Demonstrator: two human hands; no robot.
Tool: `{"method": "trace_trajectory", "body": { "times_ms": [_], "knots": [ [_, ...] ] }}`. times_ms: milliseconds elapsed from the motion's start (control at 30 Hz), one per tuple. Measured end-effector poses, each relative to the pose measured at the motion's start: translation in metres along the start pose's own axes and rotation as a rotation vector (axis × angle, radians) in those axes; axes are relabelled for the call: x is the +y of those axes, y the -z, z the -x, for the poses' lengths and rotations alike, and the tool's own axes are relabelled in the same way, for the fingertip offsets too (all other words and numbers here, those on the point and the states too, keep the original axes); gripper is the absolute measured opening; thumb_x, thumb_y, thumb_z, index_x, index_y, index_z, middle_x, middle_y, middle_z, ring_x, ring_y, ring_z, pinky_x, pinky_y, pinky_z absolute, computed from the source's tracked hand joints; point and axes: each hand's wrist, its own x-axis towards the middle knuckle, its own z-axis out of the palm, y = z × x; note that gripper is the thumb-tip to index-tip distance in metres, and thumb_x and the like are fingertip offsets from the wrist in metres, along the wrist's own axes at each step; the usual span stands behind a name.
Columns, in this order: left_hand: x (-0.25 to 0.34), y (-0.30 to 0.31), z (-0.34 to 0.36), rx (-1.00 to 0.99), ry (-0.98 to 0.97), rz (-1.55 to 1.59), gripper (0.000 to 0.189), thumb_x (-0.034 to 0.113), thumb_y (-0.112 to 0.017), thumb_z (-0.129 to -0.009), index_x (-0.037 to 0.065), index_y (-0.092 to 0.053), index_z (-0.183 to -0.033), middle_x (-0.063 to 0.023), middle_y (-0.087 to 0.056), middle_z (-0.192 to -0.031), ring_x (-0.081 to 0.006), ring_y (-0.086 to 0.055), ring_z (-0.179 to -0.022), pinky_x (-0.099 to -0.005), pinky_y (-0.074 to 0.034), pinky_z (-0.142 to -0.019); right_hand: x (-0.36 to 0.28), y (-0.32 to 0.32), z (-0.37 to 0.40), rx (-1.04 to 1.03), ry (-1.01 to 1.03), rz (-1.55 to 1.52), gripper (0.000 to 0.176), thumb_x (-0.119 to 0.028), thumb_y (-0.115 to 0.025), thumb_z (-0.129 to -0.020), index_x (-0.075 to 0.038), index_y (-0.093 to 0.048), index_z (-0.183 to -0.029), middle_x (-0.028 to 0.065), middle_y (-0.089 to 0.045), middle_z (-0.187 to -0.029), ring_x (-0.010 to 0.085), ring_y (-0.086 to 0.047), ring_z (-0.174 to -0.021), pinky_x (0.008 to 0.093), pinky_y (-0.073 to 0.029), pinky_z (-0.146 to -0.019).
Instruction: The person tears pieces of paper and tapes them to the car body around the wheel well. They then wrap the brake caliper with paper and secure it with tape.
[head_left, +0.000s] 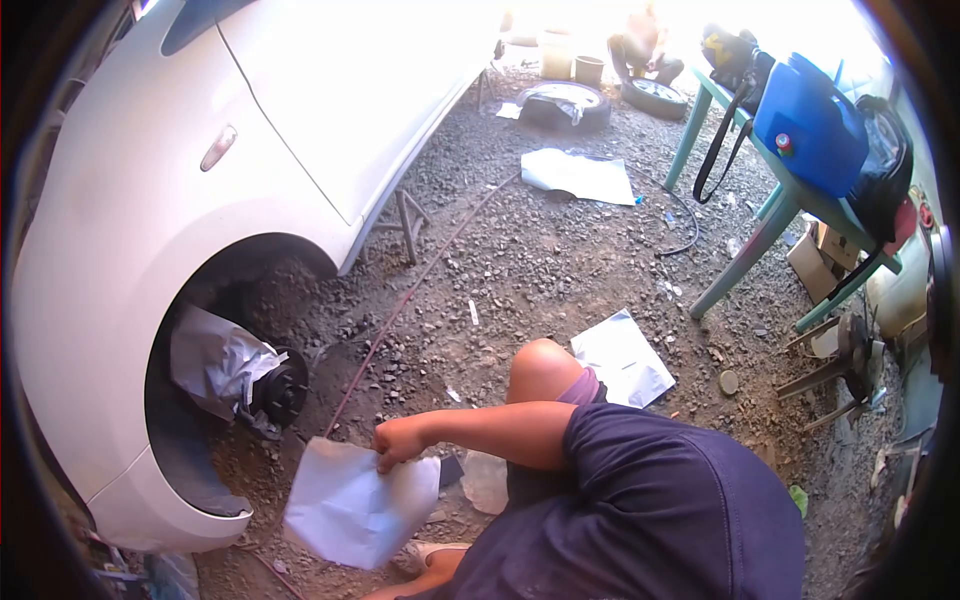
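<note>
Fingers [385, 463] of the right hand [402, 438] grip the white sheet [345, 505] near its upper edge, beside the wheel hub [283, 392]; a light, steady pinch should limit creasing. The left hand is out of view.

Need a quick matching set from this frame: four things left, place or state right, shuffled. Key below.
Column 1
1. Blue jug
2. Bare hand
3. Thin reddish hose
4. Crumpled pale wrapping

Column 2
A. Inside the wheel arch of the white car
B. Stretched across the gravel
C. Gripping a white sheet
D. Standing on the green table

Pairs: 1-D, 2-C, 3-B, 4-A
</note>
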Motion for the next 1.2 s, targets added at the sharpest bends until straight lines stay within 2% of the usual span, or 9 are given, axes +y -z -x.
{"method": "trace_trajectory", "body": {
  "times_ms": [133,433,500,633,733,900,933,1067,1200],
  "knots": [
    [-0.018,-0.078,-0.016,-0.203,-0.084,-0.38,0.075,0.048,-0.069,-0.105,0.011,-0.044,-0.165,-0.017,-0.069,-0.136,-0.0321,-0.069,-0.117,-0.0457,-0.05,-0.108,0.0,-0.01,-0.007,-0.059,0.116,-0.533,0.02,-0.023,-0.076,-0.105,-0.005,-0.079,-0.097,-0.0037,-0.073,-0.083,0.0082,-0.064,-0.074,0.0305,-0.052,-0.067],
    [-0.08,-0.141,-0.07,-0.513,0.08,-0.423,0.031,0.014,-0.075,-0.102,0.0,-0.071,-0.129,-0.0109,-0.077,-0.106,-0.0201,-0.072,-0.092,-0.0378,-0.06,-0.074,0.023,-0.014,-0.015,0.137,-0.005,-0.74,0.018,-0.022,-0.079,-0.101,-0.007,-0.08,-0.091,0.0003,-0.071,-0.076,0.0127,-0.063,-0.062,0.0319,-0.049,-0.058],
    [-0.081,-0.145,-0.07,-0.455,-0.079,-0.319,0.032,0.009,-0.078,-0.098,-0.001,-0.072,-0.127,-0.0057,-0.076,-0.104,-0.0144,-0.069,-0.089,-0.0341,-0.057,-0.077,0.031,-0.001,-0.019,0.161,-0.059,-0.664,0.019,-0.023,-0.08,-0.098,-0.004,-0.083,-0.098,0.0023,-0.074,-0.082,0.0131,-0.068,-0.074,0.0346,-0.055,-0.068],
    [-0.068,-0.164,-0.066,-0.438,-0.229,-0.873,0.03,0.014,-0.075,-0.097,-0.002,-0.074,-0.122,-0.014,-0.078,-0.105,-0.0245,-0.071,-0.091,-0.0397,-0.057,-0.083,0.045,0.022,-0.03,0.312,-0.207,-0.257,0.049,-0.033,-0.082,-0.093,0.002,-0.078,-0.127,0.0162,-0.079,-0.119,0.0271,-0.072,-0.113,0.0419,-0.056,-0.099],
    [-0.099,-0.164,-0.079,-0.515,-0.369,-1.093,0.036,0.016,-0.071,-0.094,-0.004,-0.073,-0.124,-0.0224,-0.079,-0.107,-0.0311,-0.073,-0.095,-0.0435,-0.057,-0.089,0.05,0.034,-0.039,0.417,-0.037,-0.111,0.077,-0.036,-0.086,-0.084,0.001,-0.065,-0.148,0.0268,-0.067,-0.149,0.0394,-0.064,-0.14,0.0432,-0.05,-0.12],
    [-0.115,-0.172,-0.078,-0.736,-0.425,-1.037,0.035,0.009,-0.072,-0.092,-0.004,-0.074,-0.125,-0.0224,-0.079,-0.109,-0.031,-0.075,-0.099,-0.041,-0.058,-0.091,0.015,0.003,-0.022,0.169,0.074,0.088,0.09,-0.04,-0.095,-0.077,-0.002,-0.063,-0.152,0.029,-0.055,-0.153,0.0442,-0.057,-0.141,0.0455,-0.046,-0.121],
    [-0.11,-0.182,-0.072,-0.773,-0.409,-1.01,0.032,0.008,-0.072,-0.092,-0.003,-0.076,-0.122,-0.0225,-0.08,-0.109,-0.0313,-0.075,-0.1,-0.0406,-0.058,-0.092,0.019,-0.01,-0.022,0.161,0.157,0.139,0.094,-0.031,-0.096,-0.074,0.001,-0.059,-0.155,0.0262,-0.054,-0.139,0.0443,-0.064,-0.124,0.0483,-0.054,-0.108],
    [-0.087,-0.216,-0.045,-0.885,-0.407,-1.053,0.024,0.004,-0.07,-0.091,-0.001,-0.079,-0.113,-0.0214,-0.08,-0.11,-0.0328,-0.078,-0.102,-0.0413,-0.06,-0.093,0.02,-0.045,-0.019,0.091,0.365,0.291,0.112,-0.024,-0.094,-0.065,-0.015,-0.045,-0.166,0.0282,-0.047,-0.146,0.048,-0.05,-0.14,0.0501,-0.043,-0.12],
    [-0.103,-0.219,-0.041,-0.921,-0.463,-1.025,0.022,0.005,-0.069,-0.092,0.0,-0.08,-0.111,-0.0208,-0.08,-0.107,-0.0337,-0.078,-0.098,-0.0415,-0.061,-0.09,0.014,-0.065,-0.01,0.091,0.555,0.284,0.09,-0.022,-0.091,-0.067,-0.022,-0.063,-0.152,0.026,-0.049,-0.138,0.0495,-0.05,-0.136,0.0548,-0.042,-0.116]
  ]
}}
